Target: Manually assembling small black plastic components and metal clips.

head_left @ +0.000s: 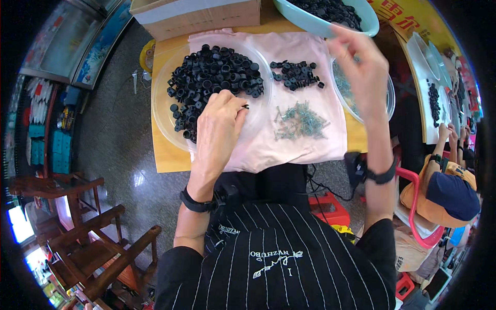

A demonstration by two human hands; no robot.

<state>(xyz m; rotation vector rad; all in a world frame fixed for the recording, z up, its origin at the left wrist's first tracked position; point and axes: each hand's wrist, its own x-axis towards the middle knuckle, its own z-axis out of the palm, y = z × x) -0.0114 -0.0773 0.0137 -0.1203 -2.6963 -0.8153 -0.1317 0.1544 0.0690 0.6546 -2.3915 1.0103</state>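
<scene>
Your left hand [219,118] pinches a black part [245,106], your right hand [365,67] blurs beyond telling its grip, and caps [222,70] at eleven o'clock seem unworked.

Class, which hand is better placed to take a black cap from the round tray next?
Probably the left hand: it's over the tray, beside black caps; the right hand is up near the teal basin.

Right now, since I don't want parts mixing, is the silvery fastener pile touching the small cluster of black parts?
Apart. The head view shows a strip of pink cloth between the silvery fastener pile and the small cluster of black parts.
</scene>
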